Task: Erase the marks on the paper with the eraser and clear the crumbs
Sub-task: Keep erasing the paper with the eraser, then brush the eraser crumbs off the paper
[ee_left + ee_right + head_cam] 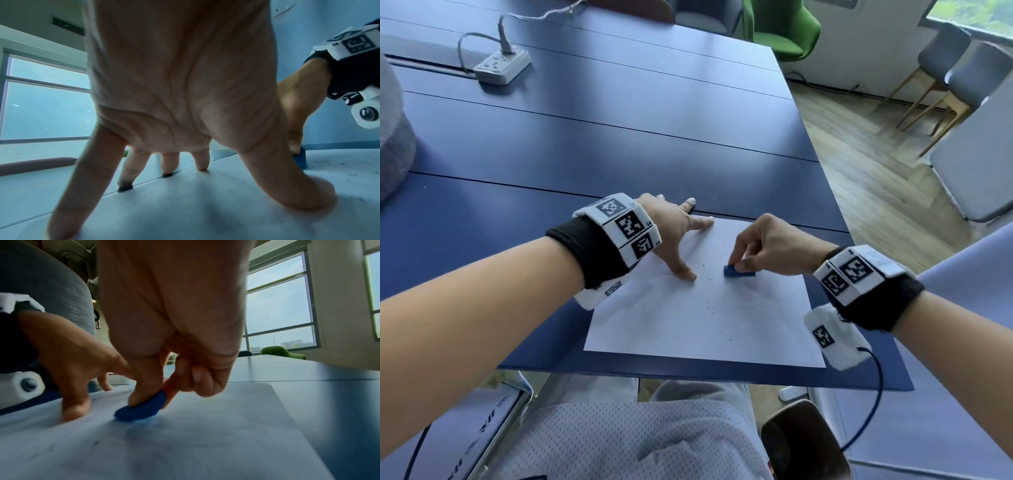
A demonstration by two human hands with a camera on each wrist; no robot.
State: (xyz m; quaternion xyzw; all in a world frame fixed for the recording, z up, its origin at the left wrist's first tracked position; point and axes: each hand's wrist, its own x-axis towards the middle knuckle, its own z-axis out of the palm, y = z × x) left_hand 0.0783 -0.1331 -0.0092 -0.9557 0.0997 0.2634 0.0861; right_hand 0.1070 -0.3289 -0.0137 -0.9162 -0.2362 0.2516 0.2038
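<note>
Head view: a small blue rubber eraser is pinched in the right hand's grip and pressed onto the white paper sheet on the dark blue surface. Dark crumbs are scattered on the sheet, which is pinned by the left hand's spread, straight fingers.

You've got a smooth matt white paper sheet on a satin blue table; the blue eraser looks matt and rubbery, and your wristbands are black cloth under glossy white plastic.
</note>
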